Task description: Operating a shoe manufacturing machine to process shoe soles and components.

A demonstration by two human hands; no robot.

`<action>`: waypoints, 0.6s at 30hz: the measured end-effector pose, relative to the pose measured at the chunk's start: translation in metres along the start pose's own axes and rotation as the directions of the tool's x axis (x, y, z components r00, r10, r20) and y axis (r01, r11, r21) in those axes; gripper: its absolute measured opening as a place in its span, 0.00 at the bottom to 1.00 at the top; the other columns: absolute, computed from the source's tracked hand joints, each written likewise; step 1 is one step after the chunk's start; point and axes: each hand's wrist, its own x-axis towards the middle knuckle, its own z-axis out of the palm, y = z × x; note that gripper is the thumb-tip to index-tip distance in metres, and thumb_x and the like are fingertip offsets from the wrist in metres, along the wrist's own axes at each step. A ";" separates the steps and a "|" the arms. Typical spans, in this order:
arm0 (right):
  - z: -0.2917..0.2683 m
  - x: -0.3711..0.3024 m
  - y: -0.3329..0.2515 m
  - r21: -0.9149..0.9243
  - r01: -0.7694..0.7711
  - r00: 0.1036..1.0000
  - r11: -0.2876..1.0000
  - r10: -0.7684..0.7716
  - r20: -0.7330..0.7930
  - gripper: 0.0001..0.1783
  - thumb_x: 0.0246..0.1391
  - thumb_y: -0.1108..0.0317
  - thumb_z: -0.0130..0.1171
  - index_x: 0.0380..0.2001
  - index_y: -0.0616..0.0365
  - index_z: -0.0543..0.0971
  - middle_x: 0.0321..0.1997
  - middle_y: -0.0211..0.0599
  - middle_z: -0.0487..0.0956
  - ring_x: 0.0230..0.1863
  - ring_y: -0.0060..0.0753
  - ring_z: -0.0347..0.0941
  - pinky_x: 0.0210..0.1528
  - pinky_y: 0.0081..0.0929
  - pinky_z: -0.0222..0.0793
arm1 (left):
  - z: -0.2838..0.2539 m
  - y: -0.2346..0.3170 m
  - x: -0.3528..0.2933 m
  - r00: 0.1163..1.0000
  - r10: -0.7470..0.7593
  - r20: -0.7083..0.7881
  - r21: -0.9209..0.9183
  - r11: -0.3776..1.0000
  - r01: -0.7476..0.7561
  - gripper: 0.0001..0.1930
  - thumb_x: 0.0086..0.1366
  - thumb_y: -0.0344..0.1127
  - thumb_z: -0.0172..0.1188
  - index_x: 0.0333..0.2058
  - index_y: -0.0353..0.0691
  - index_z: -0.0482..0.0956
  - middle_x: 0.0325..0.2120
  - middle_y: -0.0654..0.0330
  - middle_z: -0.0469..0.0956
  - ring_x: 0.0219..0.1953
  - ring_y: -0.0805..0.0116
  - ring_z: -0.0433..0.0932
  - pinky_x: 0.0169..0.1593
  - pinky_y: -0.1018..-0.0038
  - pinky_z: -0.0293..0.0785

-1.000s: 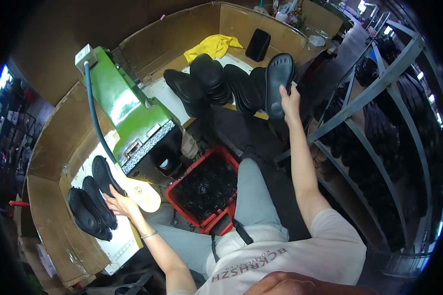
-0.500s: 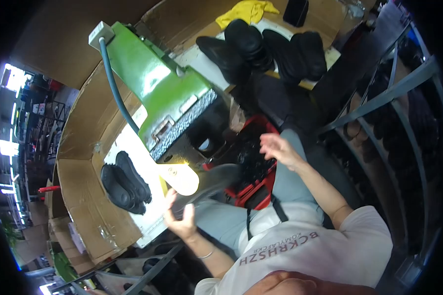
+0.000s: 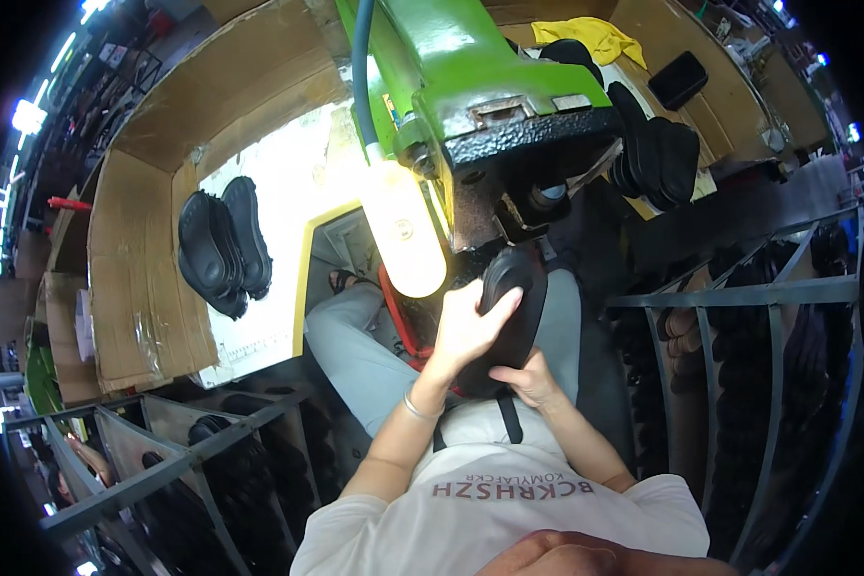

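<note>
A long black shoe sole (image 3: pixel 516 336) is held lengthwise over my lap, its far end close under the dark head of a green machine (image 3: pixel 480 82). My left hand (image 3: pixel 472 322) grips its left side near the far end, with the thumb on top. At the near end, my right hand (image 3: pixel 533 382) is closed on the edge, thumb across the upper face; its other fingers are mostly hidden beneath. A bright, pale lamp (image 3: pixel 403 235) on a blue-grey hose hangs just left of the machine head.
Black soles (image 3: pixel 211 252) lie on the white tabletop (image 3: pixel 278 192) at left, and more soles (image 3: pixel 658 158) at right. Cardboard walls (image 3: pixel 144 259) surround the table. A red bin (image 3: pixel 415 322) sits between my legs. Metal racks (image 3: pixel 739 293) stand on both sides.
Both hands, earlier apart with fingers spread, have come together on the black sole. A blurred dark shape was beside the left hand before. The head view has shifted, moving the machine rightward in the picture.
</note>
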 end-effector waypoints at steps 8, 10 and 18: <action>-0.017 -0.030 -0.011 -0.027 -0.085 0.995 0.996 0.087 0.057 0.32 0.41 0.82 0.59 0.54 0.64 0.66 0.51 0.37 0.72 0.52 0.31 0.69 0.56 0.30 0.64 | -0.003 0.009 0.008 0.998 -0.049 -0.041 -0.247 0.968 0.037 0.10 0.58 0.27 0.61 0.39 0.31 0.78 0.29 0.65 0.77 0.29 0.82 0.72 0.34 0.85 0.69; -0.024 -0.036 -0.030 0.004 0.034 0.999 0.999 -0.034 -0.031 0.31 0.41 0.83 0.58 0.53 0.65 0.66 0.51 0.40 0.73 0.51 0.32 0.70 0.56 0.30 0.65 | 0.002 -0.007 0.005 0.995 -0.065 -0.079 -0.302 0.953 0.039 0.10 0.58 0.27 0.61 0.39 0.30 0.77 0.29 0.65 0.77 0.30 0.82 0.72 0.35 0.85 0.69; -0.052 -0.003 -0.110 -0.037 0.453 0.834 0.891 -0.438 -0.336 0.30 0.46 0.80 0.51 0.57 0.64 0.62 0.52 0.42 0.71 0.52 0.38 0.69 0.58 0.36 0.64 | -0.005 -0.007 0.012 0.975 0.110 -0.192 -0.231 0.961 -0.154 0.10 0.55 0.26 0.64 0.36 0.31 0.76 0.29 0.64 0.76 0.30 0.80 0.73 0.36 0.83 0.70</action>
